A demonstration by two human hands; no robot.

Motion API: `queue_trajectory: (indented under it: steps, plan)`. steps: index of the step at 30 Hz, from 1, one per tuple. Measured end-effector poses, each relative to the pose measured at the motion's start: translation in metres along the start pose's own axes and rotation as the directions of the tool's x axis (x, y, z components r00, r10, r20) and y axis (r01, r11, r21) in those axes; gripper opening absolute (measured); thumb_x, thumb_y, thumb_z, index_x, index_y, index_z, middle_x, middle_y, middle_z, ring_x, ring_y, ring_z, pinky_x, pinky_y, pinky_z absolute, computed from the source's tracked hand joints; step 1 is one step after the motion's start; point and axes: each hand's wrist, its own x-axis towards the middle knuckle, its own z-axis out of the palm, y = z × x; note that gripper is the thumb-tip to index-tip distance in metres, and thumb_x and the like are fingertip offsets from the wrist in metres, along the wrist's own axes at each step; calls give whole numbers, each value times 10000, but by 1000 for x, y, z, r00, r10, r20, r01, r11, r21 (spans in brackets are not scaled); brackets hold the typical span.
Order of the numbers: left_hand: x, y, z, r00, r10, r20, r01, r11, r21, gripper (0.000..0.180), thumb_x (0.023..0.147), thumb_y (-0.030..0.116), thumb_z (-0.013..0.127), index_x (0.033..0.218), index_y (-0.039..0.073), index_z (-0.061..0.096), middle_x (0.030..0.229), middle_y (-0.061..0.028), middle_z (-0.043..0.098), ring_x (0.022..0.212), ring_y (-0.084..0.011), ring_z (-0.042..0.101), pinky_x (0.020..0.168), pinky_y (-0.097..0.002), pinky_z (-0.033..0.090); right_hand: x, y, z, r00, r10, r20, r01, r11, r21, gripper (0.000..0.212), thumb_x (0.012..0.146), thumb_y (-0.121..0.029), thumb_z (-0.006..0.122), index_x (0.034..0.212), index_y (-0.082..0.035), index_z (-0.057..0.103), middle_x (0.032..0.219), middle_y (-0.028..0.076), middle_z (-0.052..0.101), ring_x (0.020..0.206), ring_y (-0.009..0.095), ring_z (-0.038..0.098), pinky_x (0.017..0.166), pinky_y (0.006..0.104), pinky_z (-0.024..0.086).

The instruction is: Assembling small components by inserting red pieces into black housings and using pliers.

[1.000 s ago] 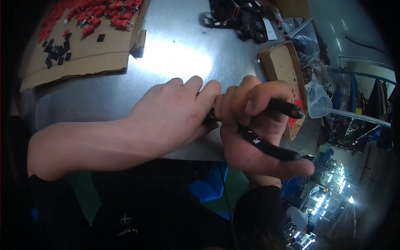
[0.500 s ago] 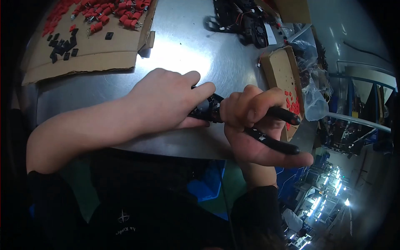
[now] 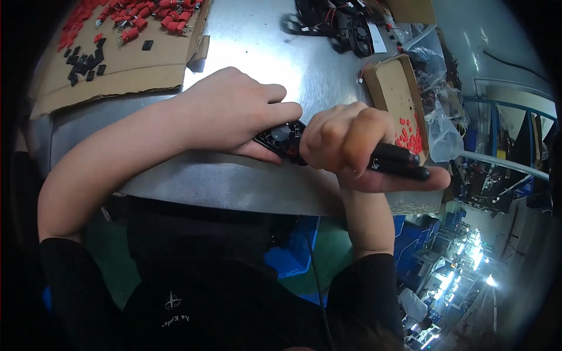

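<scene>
My left hand (image 3: 237, 111) is closed on a small black part with a round grey disc (image 3: 281, 133), its fingers above and its thumb below. Close beside it, my right hand (image 3: 351, 137) grips a pair of black-handled pliers (image 3: 401, 164). The two handles lie almost together and stick out to the right past the curled fingers, with the thumb stretched along underneath. My right fist meets the right end of the black part. The jaws are hidden behind my hands, so what they bite on cannot be seen.
Back left, a cardboard sheet (image 3: 134, 76) carries red connectors (image 3: 140, 23) and small black pieces (image 3: 88, 61). Wired black fans (image 3: 351, 32) lie at the back. On the right stands a cardboard tray (image 3: 389, 88) with small red pieces (image 3: 408, 137), beside clear plastic bags (image 3: 442, 126).
The plier handles have come together from wide apart, and my right fingers have closed further round them. Both hands have shifted slightly up in the view.
</scene>
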Motion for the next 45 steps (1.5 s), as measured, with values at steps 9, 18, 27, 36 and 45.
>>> queue_trajectory:
  steps: [9,18,27,36,45]
  plan:
    - [4,-11,-4,993,93,73,-87,993,-82,588,842,603,736,1162,126,612,968,-93,645,830,-311,706,704,-429,560,29,3,6,969,58,239,-102,979,176,794,920,-816,510,660,-68,572,498,50,491,332,190,438,346,309,345]
    - [7,-8,-2,995,86,46,-80,988,-129,587,835,603,747,1127,112,609,950,-99,640,801,-319,706,682,-442,560,36,-14,-1,995,17,103,-48,950,308,775,896,-869,481,933,-99,562,627,-10,467,408,121,434,372,286,359]
    - [-8,32,-1,974,-225,-36,224,974,-41,548,861,528,758,1157,108,565,900,-111,613,742,-307,698,619,-418,552,-14,-13,22,932,-119,-342,85,990,-113,842,790,-932,550,1040,-131,485,775,7,408,585,113,372,540,284,312]
    - [-10,40,-2,959,-268,-93,269,963,-11,504,849,427,799,1143,102,550,909,-111,612,753,-291,694,629,-402,553,-10,4,35,936,-219,-277,151,957,-247,905,714,-965,577,1021,-123,449,780,22,415,586,122,358,567,305,309]
    - [-11,39,-1,963,-258,-77,260,966,14,508,853,429,797,1166,106,561,945,-122,635,793,-298,713,657,-402,564,-14,5,26,960,-212,-180,185,970,-155,826,818,-844,577,1009,-43,519,777,67,521,620,139,465,572,266,363]
